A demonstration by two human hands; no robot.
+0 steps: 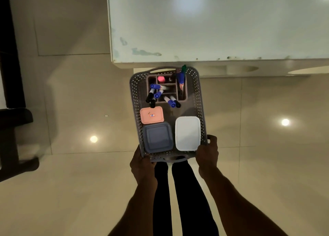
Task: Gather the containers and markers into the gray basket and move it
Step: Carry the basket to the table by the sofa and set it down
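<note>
The gray perforated basket (199, 93) hangs in the air above the floor, just in front of the table's near edge. My left hand (140, 164) grips its near left corner and my right hand (208, 153) grips its near right corner. Inside lie a pink lidded container (151, 115), a blue-gray lidded container (157, 138) and a white lidded container (187, 133). At the basket's far end stands a brown divided organizer (185, 95) holding several markers (156, 90) with blue and black caps, plus a green-capped marker (183, 69).
A white table (213, 22) fills the upper right, its edge just beyond the basket. Glossy beige tiled floor (71, 182) lies all around. Dark furniture (12, 120) stands at the left edge. My own legs in dark trousers (178, 191) show below the basket.
</note>
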